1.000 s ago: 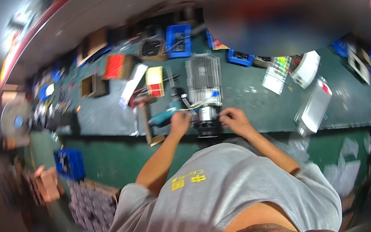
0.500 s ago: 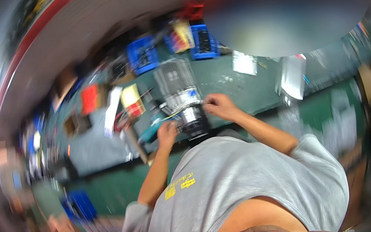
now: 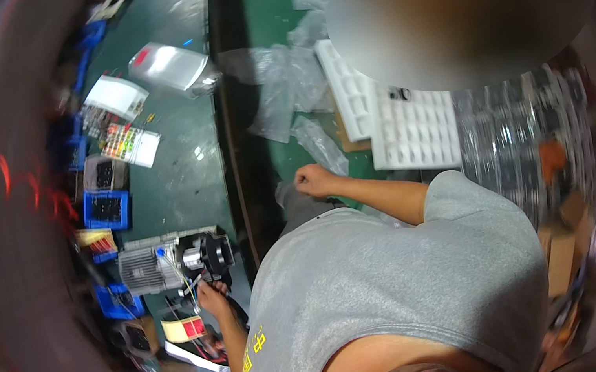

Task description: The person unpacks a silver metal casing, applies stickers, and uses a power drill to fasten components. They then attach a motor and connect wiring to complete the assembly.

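Two blue bins (image 3: 107, 209) sit on the green worktop (image 3: 186, 182) at the left, one holding dark small parts, the other (image 3: 113, 301) too blurred to tell. Farther off, an open white case (image 3: 131, 144) shows rows of coloured pieces. To the right lie two white compartment trays (image 3: 416, 129), nearly all cells bare. The left hand (image 3: 209, 293) pinches thin wires at the finned grey motor unit (image 3: 168, 262) between the bins. The right hand (image 3: 313, 180) is clenched to a fist, near clear plastic bags (image 3: 282, 93).
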{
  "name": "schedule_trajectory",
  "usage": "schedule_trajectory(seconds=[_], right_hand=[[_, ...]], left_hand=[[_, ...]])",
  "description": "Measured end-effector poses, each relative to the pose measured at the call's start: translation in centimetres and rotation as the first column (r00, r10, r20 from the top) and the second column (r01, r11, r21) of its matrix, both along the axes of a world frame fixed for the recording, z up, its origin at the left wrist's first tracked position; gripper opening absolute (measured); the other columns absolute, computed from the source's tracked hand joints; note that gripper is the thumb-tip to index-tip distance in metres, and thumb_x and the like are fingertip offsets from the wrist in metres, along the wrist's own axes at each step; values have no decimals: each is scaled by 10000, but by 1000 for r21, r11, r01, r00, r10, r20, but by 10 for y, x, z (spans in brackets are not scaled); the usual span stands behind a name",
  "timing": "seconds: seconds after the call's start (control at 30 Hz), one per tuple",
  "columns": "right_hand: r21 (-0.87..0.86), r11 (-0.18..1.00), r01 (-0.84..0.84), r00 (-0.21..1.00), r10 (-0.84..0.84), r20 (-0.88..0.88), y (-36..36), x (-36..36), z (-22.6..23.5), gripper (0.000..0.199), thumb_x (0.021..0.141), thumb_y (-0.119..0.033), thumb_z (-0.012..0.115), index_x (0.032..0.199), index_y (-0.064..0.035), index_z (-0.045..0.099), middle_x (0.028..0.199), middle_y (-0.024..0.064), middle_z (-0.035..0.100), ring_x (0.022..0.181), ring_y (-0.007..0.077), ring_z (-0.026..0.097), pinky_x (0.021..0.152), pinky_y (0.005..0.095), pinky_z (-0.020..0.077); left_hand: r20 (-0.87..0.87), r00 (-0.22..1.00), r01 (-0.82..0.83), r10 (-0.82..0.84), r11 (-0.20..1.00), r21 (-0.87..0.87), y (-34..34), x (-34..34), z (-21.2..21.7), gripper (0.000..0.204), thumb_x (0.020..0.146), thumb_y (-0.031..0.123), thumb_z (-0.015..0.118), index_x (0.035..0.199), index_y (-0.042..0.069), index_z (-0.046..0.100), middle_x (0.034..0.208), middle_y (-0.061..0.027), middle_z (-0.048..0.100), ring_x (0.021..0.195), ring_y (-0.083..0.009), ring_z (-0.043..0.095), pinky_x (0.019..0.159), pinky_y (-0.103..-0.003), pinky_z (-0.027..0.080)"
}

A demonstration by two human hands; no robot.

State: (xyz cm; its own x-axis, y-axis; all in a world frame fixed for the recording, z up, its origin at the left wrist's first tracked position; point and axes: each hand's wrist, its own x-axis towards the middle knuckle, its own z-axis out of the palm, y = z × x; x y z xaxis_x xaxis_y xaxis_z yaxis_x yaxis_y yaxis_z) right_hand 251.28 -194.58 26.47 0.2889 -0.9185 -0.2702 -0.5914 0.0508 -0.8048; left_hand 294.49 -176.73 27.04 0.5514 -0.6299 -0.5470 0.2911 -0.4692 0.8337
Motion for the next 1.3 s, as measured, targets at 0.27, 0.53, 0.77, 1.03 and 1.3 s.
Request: schedule_trajectory(seconds=[0.27,0.53,0.77,1.03,1.3], right_hand=[[447,662,602,782,-600,-165,143,-141,-58,138,819,-108,645,735,-20,711,643,93,674,532,169,652,479,317,539],[152,729,668,690,-529,-494,173,-228,-119,208,790,-213,647,745,-22,718,724,159,711,653,296,704,672,409,574],[-28,585,811,544,-770,-334,50,-327,-142,292,773,-200,682,994,-11,711,912,202,733,875,347,719,794,416,565],[398,-140,907,-186,-979,80,-130,-486,-208,1077,690,-178,896,1532,-96,229,1371,219,494,1161,362,578,831,556,578],[581,-402,708,-563,-818,120,-239,-591,-197,670,817,-100,749,1405,-182,437,853,126,601,666,220,600,462,350,484]], left_hand=[[75,965,244,-252,965,101,-1,36,-7,321,1070,352,466,989,72,602,757,-63,644,614,-166,599,546,-306,519],[342,853,345,-393,918,195,-4,-14,25,259,970,196,509,805,15,593,641,-82,602,507,-151,531,455,-287,417],[615,573,445,-542,836,321,35,-12,-33,279,920,221,608,774,-10,669,640,-123,648,537,-178,572,509,-369,451],[425,617,544,-662,749,377,0,-95,10,247,943,161,658,771,-9,611,657,-70,632,610,-134,523,558,-344,448],[428,608,499,-669,741,449,-60,-224,88,213,956,147,638,822,-19,641,652,-75,649,584,-139,583,540,-321,481]])
